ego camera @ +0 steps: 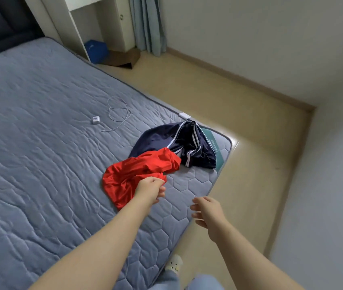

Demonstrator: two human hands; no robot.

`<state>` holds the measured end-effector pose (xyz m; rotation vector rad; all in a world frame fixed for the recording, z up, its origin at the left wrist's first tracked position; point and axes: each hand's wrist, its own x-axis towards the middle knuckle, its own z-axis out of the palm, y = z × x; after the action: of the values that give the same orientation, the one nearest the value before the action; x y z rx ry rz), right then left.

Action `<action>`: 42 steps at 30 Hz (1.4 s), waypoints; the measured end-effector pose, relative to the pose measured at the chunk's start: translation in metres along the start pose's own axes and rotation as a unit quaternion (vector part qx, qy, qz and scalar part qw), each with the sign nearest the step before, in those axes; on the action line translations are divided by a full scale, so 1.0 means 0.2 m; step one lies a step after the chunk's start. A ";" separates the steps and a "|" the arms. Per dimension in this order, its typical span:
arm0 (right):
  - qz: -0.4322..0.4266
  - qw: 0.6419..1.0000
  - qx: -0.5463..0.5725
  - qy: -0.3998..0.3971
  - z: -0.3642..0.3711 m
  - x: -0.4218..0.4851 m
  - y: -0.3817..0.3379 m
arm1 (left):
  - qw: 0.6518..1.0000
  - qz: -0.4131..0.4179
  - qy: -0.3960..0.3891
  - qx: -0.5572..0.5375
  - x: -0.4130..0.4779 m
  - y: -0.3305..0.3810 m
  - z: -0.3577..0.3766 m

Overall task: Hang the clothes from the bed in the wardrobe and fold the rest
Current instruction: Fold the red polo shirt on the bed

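A crumpled red garment (137,174) lies near the bed's front right corner. Behind it, partly under its far edge, lies a dark navy garment with white stripes (174,143). My left hand (150,190) pinches the near edge of the red garment with curled fingers. My right hand (207,211) hovers over the mattress edge to the right, fingers relaxed and spread, holding nothing. Both garments rest on the grey-blue quilted mattress (40,143).
A white charger with a coiled cable (112,116) lies further up the bed. Beyond the bed stand a white cabinet (95,28), a blue bag (96,51) and a curtain (147,24). Tan floor (239,114) runs along the bed's right side to the walls.
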<state>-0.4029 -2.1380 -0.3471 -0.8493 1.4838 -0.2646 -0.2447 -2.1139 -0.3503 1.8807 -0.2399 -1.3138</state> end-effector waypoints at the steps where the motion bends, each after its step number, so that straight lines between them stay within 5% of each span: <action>1: 0.008 1.000 -0.008 -0.011 0.00 0.06 -0.04 | 1.000 -0.017 0.005 -0.017 0.06 0.03 0.01; 14: 0.073 0.950 -0.260 -0.156 0.13 1.14 -0.56 | 0.947 -0.206 0.182 -0.165 0.90 0.06 0.19; 21: 0.083 0.920 -0.334 -0.187 0.31 1.77 -0.42 | 0.902 -0.269 0.303 -0.150 1.42 -0.28 0.31; 26: 0.144 0.910 -0.334 -0.198 0.30 2.01 -0.24 | 0.848 -0.327 0.322 -0.266 1.74 -0.44 0.32; 28: 0.166 0.917 -0.303 -0.200 0.30 2.06 -0.20 | 0.837 -0.312 0.327 -0.309 1.81 -0.48 0.29; 33: 0.185 0.913 -0.311 -0.187 0.36 2.05 -0.12 | 0.876 -0.257 0.374 -0.162 1.74 -0.59 0.26; 37: 0.159 0.910 -0.316 -0.217 0.46 1.95 -0.10 | 0.884 -0.178 0.381 -0.206 1.56 -0.63 0.22; 42: 0.204 0.899 -0.275 -0.274 0.62 1.82 -0.05 | 0.938 -0.020 0.289 -0.190 1.31 -0.66 0.15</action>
<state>-0.2395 -2.3363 -0.6332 -0.9261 1.1601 0.6930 -0.1930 -2.1900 -0.6301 1.8417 0.3374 -0.7122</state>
